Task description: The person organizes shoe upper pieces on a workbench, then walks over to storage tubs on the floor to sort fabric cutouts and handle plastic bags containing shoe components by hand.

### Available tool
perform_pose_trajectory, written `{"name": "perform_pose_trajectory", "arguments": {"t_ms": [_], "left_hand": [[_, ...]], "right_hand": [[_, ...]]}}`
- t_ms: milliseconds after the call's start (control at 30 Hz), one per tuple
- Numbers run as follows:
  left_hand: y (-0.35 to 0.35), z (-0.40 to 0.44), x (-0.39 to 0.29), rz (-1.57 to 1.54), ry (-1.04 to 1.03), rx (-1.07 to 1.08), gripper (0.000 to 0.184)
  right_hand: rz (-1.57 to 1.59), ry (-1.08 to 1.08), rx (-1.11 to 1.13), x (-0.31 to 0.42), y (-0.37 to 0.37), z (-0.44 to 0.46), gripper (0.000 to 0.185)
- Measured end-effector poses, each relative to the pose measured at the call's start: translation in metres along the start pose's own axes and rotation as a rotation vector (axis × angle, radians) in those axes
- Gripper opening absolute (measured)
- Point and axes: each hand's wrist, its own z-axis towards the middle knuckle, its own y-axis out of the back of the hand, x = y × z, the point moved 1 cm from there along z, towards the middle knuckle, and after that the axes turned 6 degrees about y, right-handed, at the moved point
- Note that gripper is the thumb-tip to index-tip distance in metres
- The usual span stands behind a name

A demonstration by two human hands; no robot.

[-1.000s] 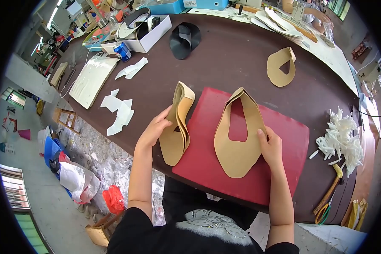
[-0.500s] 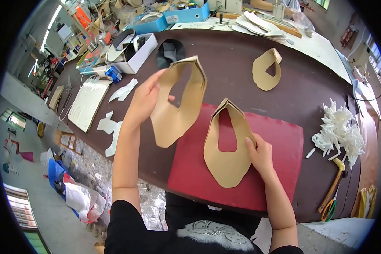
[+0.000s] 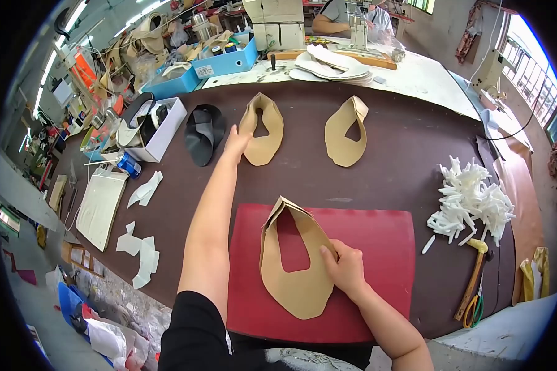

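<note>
Head view: right hand [image 3: 345, 269] pinches a peaked tan upper [image 3: 296, 290]; left hand [image 3: 236, 146] touches a second upper [image 3: 263, 150], grip unclear.

Smooth, leather-like nearest tan upper [image 3: 298, 293], smooth red mat [image 3: 378, 247]

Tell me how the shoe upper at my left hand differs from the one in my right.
Place: the left-hand upper is over the brown tabletop; the right-hand upper is over the red mat.
Apparent size: the left-hand upper looks smaller, the right-hand upper larger and nearer the camera.
Opening: the left-hand upper's looks narrow, the right-hand upper's broad.
Both are tan, with the opening's pointed end facing away from you.
</note>
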Motion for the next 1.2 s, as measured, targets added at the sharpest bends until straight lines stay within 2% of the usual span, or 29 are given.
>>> {"name": "perform_pose_trajectory", "arguments": {"t_ms": [233,400,500,567,633,667,733,767,900,1067,1200], "left_hand": [[0.008,-0.002,0.071,-0.389,-0.133,-0.088,0.058],[0.004,-0.073,0.047,-0.423,0.041,-0.03,0.045],[0.005,-0.097,0.049,-0.37,0.1,0.027,0.038],[0.002,-0.113,0.059,-0.266,-0.107,-0.042,0.033],[-0.002,-0.118,0.056,-0.075,-0.125,-0.141,0.03],[-0.004,-0.118,0.054,-0.077,-0.11,-0.128,0.03],[-0.005,-0.117,0.051,0.201,-0.159,-0.104,0.029],[-0.008,-0.119,0.052,0.202,-0.144,-0.085,0.029],[-0.019,-0.124,0.052,0.572,-0.241,-0.1,0.029],[-0.02,-0.124,0.059,0.603,-0.265,-0.094,0.03],[-0.021,-0.125,0.06,0.617,-0.263,-0.082,0.029]], "right_hand": [[0.09,-0.051,-0.04,0.002,0.002,0.004,0.02],[0.078,-0.068,-0.045,0.003,0.008,0.016,0.021],[0.123,-0.175,-0.074,0.006,0.009,0.019,0.023],[0.204,-0.21,-0.117,-0.005,0.007,0.013,0.025],[0.219,-0.198,-0.154,-0.005,0.008,0.012,0.026],[0.207,-0.214,-0.156,-0.005,0.009,0.014,0.026],[0.157,-0.174,-0.188,-0.004,0.012,0.016,0.028],[0.145,-0.195,-0.19,-0.006,0.016,0.015,0.028],[0.147,-0.238,-0.105,-0.015,0.029,0.014,0.035],[0.258,-0.308,-0.125,-0.012,0.028,0.014,0.039],[0.156,-0.285,-0.143,-0.014,0.024,0.011,0.038]]}}
